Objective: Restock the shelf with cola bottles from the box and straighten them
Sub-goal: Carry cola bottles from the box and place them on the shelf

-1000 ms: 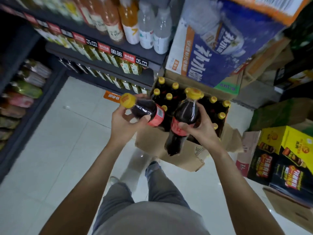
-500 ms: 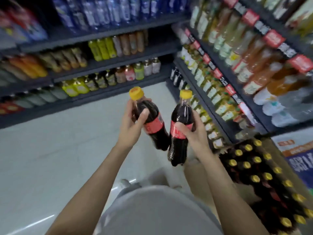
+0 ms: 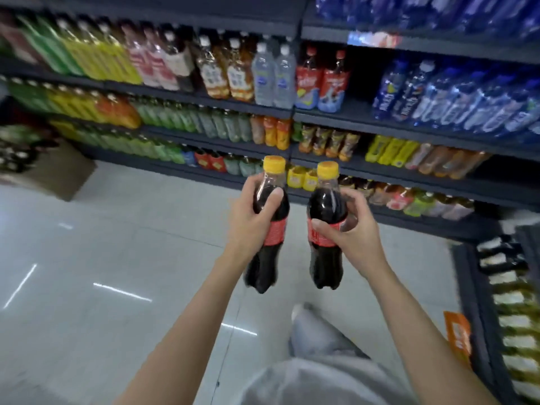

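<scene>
I carry two cola bottles with yellow caps and red labels, both upright in front of me over the floor. My left hand (image 3: 251, 217) grips the left cola bottle (image 3: 267, 252) around its upper body. My right hand (image 3: 347, 232) grips the right cola bottle (image 3: 323, 258) at the label. Ahead runs a dark shelf unit (image 3: 292, 115) with several tiers full of drink bottles. The cola box is out of view.
A cardboard box (image 3: 49, 173) sits on the floor at the far left by the shelf. Another shelf (image 3: 479, 302) with rows of bottles runs along the right edge. Pale tiled floor (image 3: 117, 258) lies between me and the shelves. My grey-clad leg (image 3: 315, 334) is below.
My view has swung left, away from the cola box and the right-hand shelf, onto the shelf unit across the aisle. Both bottles stay in my hands and now stand more upright.
</scene>
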Tool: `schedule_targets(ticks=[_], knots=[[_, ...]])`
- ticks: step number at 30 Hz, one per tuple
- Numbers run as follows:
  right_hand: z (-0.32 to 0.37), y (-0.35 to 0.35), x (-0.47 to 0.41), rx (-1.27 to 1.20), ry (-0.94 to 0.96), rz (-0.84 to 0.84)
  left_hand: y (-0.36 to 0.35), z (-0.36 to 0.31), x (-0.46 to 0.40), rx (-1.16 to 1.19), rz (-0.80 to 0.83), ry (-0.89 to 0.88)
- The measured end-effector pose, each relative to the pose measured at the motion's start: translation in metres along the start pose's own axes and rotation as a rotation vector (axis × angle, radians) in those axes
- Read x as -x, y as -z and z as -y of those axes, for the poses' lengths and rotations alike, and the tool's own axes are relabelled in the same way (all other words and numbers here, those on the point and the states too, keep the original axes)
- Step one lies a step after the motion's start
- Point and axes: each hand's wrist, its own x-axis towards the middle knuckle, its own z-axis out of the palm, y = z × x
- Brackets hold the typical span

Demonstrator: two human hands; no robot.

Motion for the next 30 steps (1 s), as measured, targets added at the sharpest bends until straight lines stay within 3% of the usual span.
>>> schedule_targets(ticks=[5, 11, 16, 21, 25, 30], knots=[[0.026, -0.089, -0.132, -0.026, 0.128, 0.09, 0.075, 0.042, -0.113, -0.155, -0.163, -0.002], [0.078, -0.187, -0.291, -0.057, 0.232, 0.129, 0.155, 0.064, -0.262, -0.419, -0.293, -0.228], [0.128, -0.245, -0.406, -0.048, 0.344, 0.032, 0.21, 0.07, -0.387, -0.441, -0.348, -0.552], [0.17, -0.29, -0.497, -0.008, 0.458, -0.183, 0.253, 0.069, -0.519, -0.289, -0.364, -0.806], [0.195, -0.325, -0.552, -0.009, 0.493, -0.336, 0.267, 0.062, -0.608, -0.161, -0.336, -0.842], [0.208, -0.354, -0.62, 0.05, 0.447, -0.462, 0.26, 0.062, -0.685, -0.093, -0.219, -0.685]])
